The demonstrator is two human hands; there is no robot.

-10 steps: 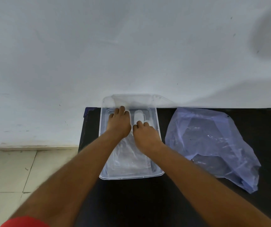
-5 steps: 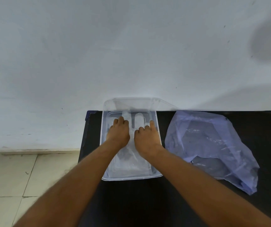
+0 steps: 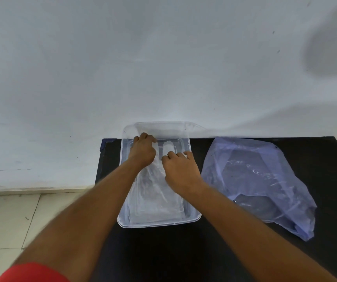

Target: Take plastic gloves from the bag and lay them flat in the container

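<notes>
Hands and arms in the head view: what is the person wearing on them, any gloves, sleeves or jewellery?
Both hands are bare: the left hand and the right hand show no gloves, and no rings can be made out. Neither wrist carries a watch or band. Both forearms are uncovered. The only clothing in view is a red sleeve at the lower left edge, on the left upper arm.

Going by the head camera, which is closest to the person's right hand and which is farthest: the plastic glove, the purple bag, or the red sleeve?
From the right hand:
1. Plastic glove, under the hand, inside the clear container.
2. Purple bag, just to its right on the black table.
3. Red sleeve, far off at bottom left.
</notes>
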